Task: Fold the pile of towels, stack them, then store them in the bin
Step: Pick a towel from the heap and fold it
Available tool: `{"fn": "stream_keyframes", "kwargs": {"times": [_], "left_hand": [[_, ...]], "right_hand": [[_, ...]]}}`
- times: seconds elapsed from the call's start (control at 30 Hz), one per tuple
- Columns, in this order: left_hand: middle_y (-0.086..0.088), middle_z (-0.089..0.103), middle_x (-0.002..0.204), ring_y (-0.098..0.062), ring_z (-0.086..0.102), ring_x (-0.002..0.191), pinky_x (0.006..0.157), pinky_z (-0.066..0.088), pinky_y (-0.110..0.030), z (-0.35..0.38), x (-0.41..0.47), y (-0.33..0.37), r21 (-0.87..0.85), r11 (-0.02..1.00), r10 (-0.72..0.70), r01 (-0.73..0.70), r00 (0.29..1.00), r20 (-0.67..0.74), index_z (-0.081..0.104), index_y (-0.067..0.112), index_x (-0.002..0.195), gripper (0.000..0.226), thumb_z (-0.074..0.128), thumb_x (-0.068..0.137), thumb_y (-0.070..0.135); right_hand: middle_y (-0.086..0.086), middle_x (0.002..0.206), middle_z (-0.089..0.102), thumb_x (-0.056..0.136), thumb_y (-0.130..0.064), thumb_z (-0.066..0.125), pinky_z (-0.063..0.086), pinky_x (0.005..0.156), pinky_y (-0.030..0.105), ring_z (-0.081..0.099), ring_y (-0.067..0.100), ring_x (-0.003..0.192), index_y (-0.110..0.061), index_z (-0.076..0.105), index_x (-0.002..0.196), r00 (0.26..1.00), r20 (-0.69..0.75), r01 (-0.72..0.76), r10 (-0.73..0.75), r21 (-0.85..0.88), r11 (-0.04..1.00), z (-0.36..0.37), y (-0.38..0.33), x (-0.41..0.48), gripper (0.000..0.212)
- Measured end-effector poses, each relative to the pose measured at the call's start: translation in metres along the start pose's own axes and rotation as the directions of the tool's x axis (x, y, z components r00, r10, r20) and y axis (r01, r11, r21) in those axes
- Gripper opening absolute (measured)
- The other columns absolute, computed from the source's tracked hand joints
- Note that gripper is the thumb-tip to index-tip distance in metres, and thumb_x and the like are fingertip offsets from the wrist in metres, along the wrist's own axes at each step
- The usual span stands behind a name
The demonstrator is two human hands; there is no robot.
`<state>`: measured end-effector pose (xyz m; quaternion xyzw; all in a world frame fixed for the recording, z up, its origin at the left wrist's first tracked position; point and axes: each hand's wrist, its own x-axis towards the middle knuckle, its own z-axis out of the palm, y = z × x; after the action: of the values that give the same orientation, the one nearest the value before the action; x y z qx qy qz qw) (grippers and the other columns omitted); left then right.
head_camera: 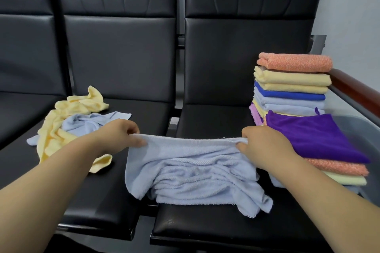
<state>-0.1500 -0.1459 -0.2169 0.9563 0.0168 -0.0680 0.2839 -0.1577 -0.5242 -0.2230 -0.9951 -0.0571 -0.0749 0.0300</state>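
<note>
towel fold: light blue towel held by its top hem

light blue towel [193, 172] lies crumpled near the front edge of the right seat [205, 232]. left hand [123, 135] and right hand [265, 144] each pinch one end of its raised hem. draw the hem taut and level, then lay flat on the bare seat behind. unfolded pile [72, 123] occupies the left seat. grey bin [357, 127] and folded stack [292, 88] crowd the right edge; avoid them.

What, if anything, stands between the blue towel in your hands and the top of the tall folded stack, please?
Nothing visible does: the left hand and right hand hold the blue towel, with open air up to the stack.
</note>
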Motion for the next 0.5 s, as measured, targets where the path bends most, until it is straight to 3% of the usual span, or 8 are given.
{"fn": "stream_keyframes", "kwargs": {"times": [0.07,0.17,0.37,0.5], "left_hand": [[0.002,0.047,0.06,-0.012,0.035,0.051,0.049,0.025,-0.026,-0.002,0.001,-0.011,-0.338,0.936,-0.072,0.095,0.994,0.079,0.059,0.011,0.076,0.031,0.08,0.088,0.032],[-0.005,0.043,0.068,-0.015,0.032,0.056,0.05,0.02,-0.026,-0.007,0.002,-0.02,-0.53,0.833,-0.131,0.161,0.987,0.094,0.06,0.012,0.082,0.025,0.075,0.092,0.029],[-0.001,0.045,0.066,-0.012,0.035,0.052,0.041,0.023,-0.021,-0.008,0.002,-0.011,-0.608,0.79,-0.168,0.072,0.98,-0.102,0.057,0.013,0.08,0.024,0.063,0.101,0.023],[-0.007,0.05,0.066,-0.014,0.035,0.052,0.043,0.024,-0.022,-0.009,0.003,-0.014,-0.565,0.824,-0.178,0.026,0.96,-0.217,0.066,0.006,0.095,0.019,0.063,0.101,0.024]], "right_hand": [[-0.005,0.076,0.054,0.096,-0.047,0.061,0.035,0.054,0.031,0.054,0.016,0.073,-0.024,0.05,0.076,1.0,0.019,-0.01,0.01,0.031,0.999,-0.006,0.003,0.002,0.033],[-0.007,0.077,0.057,0.091,-0.052,0.069,0.038,0.056,0.028,0.054,0.011,0.072,-0.026,0.055,0.076,0.998,0.055,-0.028,0.022,0.104,0.994,-0.016,0.005,0.003,0.033],[-0.003,0.076,0.06,0.089,-0.038,0.077,0.04,0.058,0.028,0.054,0.014,0.068,-0.02,0.062,0.079,0.993,0.116,-0.07,0.025,0.401,0.913,-0.029,0.007,0.002,0.026],[0.003,0.083,0.07,0.086,-0.031,0.08,0.048,0.066,0.03,0.06,0.014,0.073,-0.02,0.072,0.082,0.984,0.173,-0.141,0.051,0.564,0.814,-0.037,0.01,0.003,0.014]]}}
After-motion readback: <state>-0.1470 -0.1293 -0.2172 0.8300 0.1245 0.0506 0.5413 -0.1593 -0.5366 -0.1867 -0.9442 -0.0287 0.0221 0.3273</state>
